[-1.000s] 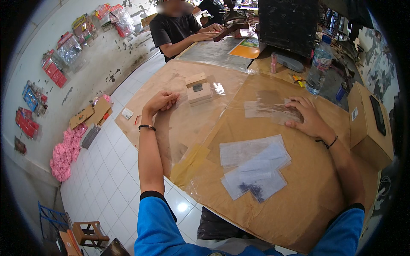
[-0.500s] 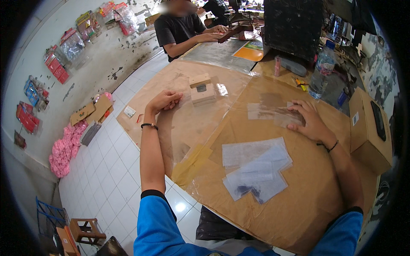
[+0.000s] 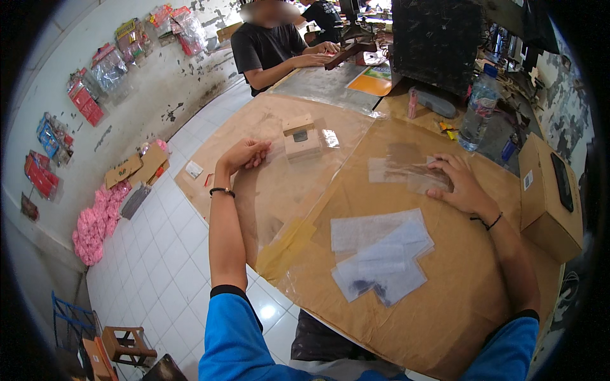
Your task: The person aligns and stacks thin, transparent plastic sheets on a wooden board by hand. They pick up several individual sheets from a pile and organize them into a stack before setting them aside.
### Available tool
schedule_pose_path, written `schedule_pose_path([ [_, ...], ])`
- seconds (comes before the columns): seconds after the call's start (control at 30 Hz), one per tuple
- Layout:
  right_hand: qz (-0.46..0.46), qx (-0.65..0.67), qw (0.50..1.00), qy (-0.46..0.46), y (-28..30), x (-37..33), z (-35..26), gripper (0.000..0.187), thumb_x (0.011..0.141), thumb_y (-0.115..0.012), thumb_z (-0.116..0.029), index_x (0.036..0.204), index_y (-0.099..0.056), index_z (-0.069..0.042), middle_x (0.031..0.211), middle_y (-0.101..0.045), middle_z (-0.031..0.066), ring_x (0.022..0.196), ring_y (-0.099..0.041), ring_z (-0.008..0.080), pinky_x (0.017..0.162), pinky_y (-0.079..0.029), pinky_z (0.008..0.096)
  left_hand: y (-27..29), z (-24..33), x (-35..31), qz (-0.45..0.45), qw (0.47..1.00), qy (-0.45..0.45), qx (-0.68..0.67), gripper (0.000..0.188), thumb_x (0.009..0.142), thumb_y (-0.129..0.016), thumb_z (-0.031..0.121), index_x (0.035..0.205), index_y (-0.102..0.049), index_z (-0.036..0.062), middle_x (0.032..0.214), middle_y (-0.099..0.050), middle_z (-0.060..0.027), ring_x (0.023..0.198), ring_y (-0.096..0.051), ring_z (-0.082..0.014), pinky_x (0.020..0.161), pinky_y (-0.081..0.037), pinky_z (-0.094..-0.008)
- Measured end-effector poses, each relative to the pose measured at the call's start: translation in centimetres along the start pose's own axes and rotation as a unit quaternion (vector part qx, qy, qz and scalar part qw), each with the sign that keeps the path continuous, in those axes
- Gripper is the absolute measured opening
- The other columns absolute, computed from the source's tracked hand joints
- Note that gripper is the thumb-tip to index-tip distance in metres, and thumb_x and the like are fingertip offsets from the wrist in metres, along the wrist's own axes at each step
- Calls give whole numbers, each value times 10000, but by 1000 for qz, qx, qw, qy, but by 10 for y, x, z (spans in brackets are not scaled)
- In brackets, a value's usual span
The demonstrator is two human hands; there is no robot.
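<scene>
My left hand (image 3: 246,154) is closed in a pinch at the left of the table. A thin, clear plastic piece (image 3: 276,150) shows at its fingertips and reaches toward a small pale block (image 3: 302,146) with a dark patch in its notch. My right hand (image 3: 459,183) has its fingers curved and apart, resting on the right end of some clear plastic sheets (image 3: 389,170). How many sheets lie there I cannot tell. Nearer to me, several whitish translucent pouches (image 3: 381,247) overlap on the brown table covering, with dark contents or marks at their lower ends.
At the right edge stands a cardboard box (image 3: 540,209) with a dark object on it. A plastic bottle (image 3: 478,114) is beyond my right hand. A co-worker (image 3: 270,54) sits at the far side near a machine (image 3: 353,32). A large black panel (image 3: 436,44) stands at the back.
The whole view has shifted slightly. Both my hands keep nearly the same places, and the plastic sheets and pouches lie as before.
</scene>
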State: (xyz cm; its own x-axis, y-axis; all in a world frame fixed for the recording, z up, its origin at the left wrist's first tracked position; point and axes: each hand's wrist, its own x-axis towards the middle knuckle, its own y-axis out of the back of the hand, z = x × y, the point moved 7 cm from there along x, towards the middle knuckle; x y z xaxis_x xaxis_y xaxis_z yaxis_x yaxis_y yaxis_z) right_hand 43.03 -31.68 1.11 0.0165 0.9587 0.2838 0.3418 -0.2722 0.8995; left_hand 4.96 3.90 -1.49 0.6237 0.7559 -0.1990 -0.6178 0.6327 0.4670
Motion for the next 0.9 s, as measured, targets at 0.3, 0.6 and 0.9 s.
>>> schedule_pose_path([
  [0.3, -8, -5, 1000, -2, 2, -3, -1, 608, 851, -704, -534, 1289, -592, -129, 1394, -503, 140, 1313, -434, 348, 1113, -319, 467, 6, -10, 7, -5, 999, -5, -38, 350, 997, -614, 397, 951, -656, 53, 713, -592, 23, 485, -474, -46, 417, -351, -205],
  [0.6, -7, -14, 1000, 0, -9, 0, 3, 650, 847, -689, -579, 1321, -584, -146, 1416, -490, 141, 1326, -427, 346, 1118, -302, 465, 29, 36, -4, 300, 912, -245, 132, 306, 985, -651, 319, 1052, -660, 22, 704, -529, 38, 588, -426, -45, 520, -352, -221],
  [0.9, -9, -20, 1000, -12, -10, -9, 13, 674, 844, -664, -632, 1313, -590, -154, 1403, -506, 129, 1338, -425, 332, 1117, -299, 488, -207, 148, -48, -53, 870, -401, 282, 598, 930, -690, 306, 1410, -493, 10, 1412, -495, -188, 1313, -487, -330, 1102, -395, -421],
])
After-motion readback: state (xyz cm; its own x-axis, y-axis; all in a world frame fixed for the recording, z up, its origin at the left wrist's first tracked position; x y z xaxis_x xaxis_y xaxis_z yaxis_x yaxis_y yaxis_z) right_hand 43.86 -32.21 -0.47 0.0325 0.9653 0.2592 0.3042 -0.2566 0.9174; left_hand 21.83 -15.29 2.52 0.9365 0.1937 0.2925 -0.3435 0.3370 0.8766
